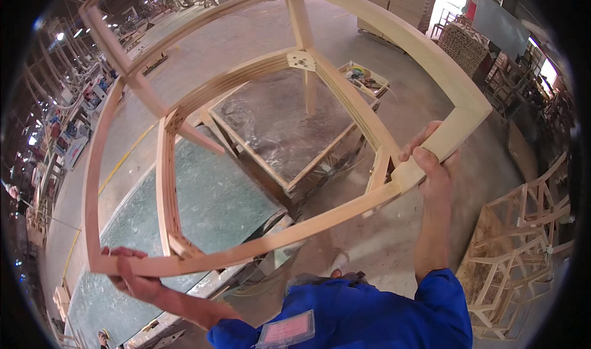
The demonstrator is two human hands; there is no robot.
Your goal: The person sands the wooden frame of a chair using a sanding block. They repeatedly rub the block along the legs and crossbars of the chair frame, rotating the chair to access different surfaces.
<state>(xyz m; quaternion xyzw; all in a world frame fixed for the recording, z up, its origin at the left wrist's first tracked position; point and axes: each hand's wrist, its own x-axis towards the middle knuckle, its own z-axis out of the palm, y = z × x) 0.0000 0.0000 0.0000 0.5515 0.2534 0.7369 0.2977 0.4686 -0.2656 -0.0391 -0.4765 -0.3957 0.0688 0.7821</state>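
Hands grip the unfinished wooden chair frame (271, 164) well apart, and I see it lifted clear of everything below. My left hand (132, 275) wraps around the lower corner of the frame, fingers curled over the pale rail; my right hand (431, 164) clamps the opposite corner where two rails meet. That wide hold, I judge, keeps the bulky, open frame balanced while it is tipped. The wood is bare, light and smooth, with curved rails and a small corner block at one joint. Below the frame sits a square table (277, 133) with a worn grey top; beside it, a green-topped table (209, 207). Right of the frame, stacked chair frames (523, 244) stand on the concrete floor (381, 238).
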